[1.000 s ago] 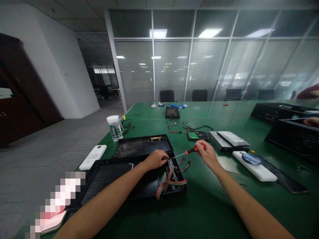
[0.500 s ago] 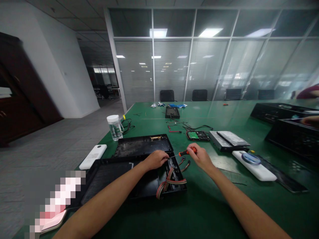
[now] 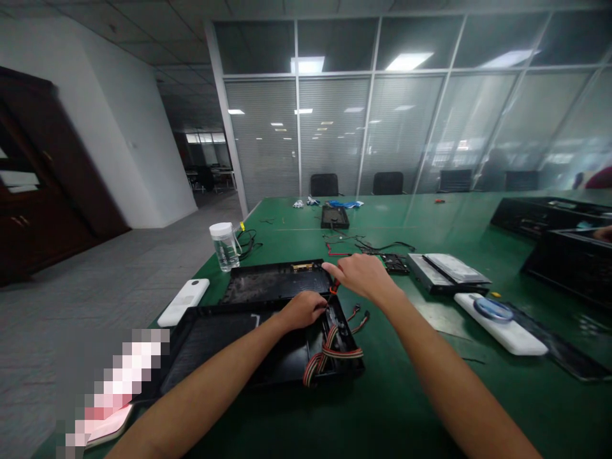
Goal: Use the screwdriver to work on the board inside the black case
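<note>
Toward the lower left of the frame, a white handheld device (image 3: 184,302) lies on the green table (image 3: 363,414), and a white-lidded clear bottle (image 3: 224,250) stands upright just beyond it. Right of these spreads the open black casing (image 3: 210,338), its long axis running mostly left to right across the lower middle, with a black panel (image 3: 268,282) just behind it, roughly parallel. The left hand (image 3: 303,309) reaches over the casing's right part, fingertips drawn together near the inner strip — whether they pinch anything, I cannot tell. Just below, a striped ribbon cable (image 3: 347,352) loops over the casing's right end. The screwdriver (image 3: 333,289), near the frame's centre, stands steeply, its long axis leaning slightly — orange handle up, shaft pointing down and a little left toward the left fingertips; its tip is hard to make out. The right hand (image 3: 361,274) grips its handle from above, fingers wrapped round. Farther right sits a silver-topped drive (image 3: 459,266).
</note>
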### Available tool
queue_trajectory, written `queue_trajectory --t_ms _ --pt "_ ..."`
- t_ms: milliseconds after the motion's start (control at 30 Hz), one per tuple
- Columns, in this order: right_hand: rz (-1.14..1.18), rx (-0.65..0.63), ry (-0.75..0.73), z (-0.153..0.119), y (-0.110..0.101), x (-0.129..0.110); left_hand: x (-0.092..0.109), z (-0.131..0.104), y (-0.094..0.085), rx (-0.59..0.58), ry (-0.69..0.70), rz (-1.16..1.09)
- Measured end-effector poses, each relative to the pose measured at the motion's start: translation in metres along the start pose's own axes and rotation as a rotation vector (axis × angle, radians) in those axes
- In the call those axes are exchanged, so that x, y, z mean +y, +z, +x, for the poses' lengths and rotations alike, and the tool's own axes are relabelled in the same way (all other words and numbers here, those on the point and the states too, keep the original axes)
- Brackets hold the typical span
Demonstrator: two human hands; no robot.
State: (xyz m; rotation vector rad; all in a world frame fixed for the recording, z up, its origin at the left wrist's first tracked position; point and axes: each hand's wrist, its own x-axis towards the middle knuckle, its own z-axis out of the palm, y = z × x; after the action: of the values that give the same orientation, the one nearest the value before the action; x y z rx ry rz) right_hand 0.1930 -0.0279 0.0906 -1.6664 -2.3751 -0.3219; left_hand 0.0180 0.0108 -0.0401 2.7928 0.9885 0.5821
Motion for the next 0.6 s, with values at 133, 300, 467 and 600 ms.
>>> queue_trajectory --t_ms 133,300,467,600 --pt "0.05 -0.017 -0.063 -0.0014 0.0008 0.0001 0.0021 -0.0001 -0.002 0.018 0.005 -0.006" --pt "0.029 -0.047 0.027 -0.0046 -0.0004 0.006 0.0033 0.0003 -0.0034 0.03 0.008 -0.024" --pt "0.037 -0.051 0.033 -0.005 0.001 0.0049 0.0025 -0.0001 -0.0025 0.037 0.008 -0.027" --pt "0.078 -0.048 -0.009 -0.007 0.002 0.0029 0.0034 -0.0001 -0.0035 0.03 0.004 -0.012"
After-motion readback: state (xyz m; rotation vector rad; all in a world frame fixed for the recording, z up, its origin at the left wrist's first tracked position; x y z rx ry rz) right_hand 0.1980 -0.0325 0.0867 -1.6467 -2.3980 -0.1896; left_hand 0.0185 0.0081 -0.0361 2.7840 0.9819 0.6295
